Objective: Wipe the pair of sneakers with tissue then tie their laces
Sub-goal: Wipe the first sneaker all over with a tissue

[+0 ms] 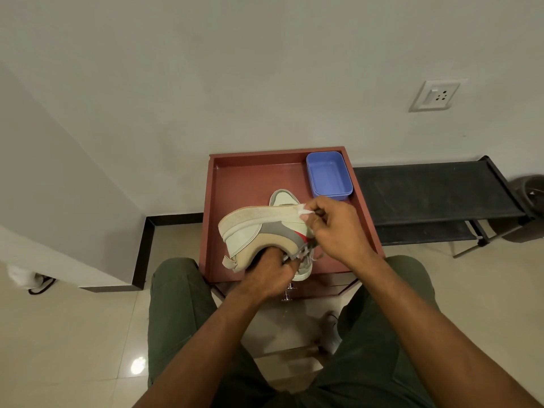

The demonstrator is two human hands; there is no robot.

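Nearest to you, your legs in dark green trousers [176, 313] frame the low reddish-brown table [244, 178], which has a raised rim and metal drawer knobs [288, 291] on its near face. Your left hand [270, 269] reaches into the collar of one sneaker [253, 231], fingers curled round the heel opening and gripping it, so the shoe is held above the table's near half, tipped on its side. Its long axis runs roughly left to right, heel to your left, toe hidden behind your right hand, and the worn tan sole [259, 214] faces away from you and upward. The side panel is cream with grey and beige parts and a small patch of red; no brand mark or writing on it can be read. Grey laces [306, 251] hang loose between your hands. Your right hand [335, 228] pinches a small wad of white tissue [304, 212] between thumb and fingertips, pressed to the sole's edge near the toe. Just behind, the second sneaker [284, 198] rests on the table, mostly hidden; which way it points cannot be told. Farther back, an open blue plastic box [328, 175] sits in the table's far right corner. Beside the table stands a black rack [435, 189], and on the wall above it a white socket plate [437, 94].
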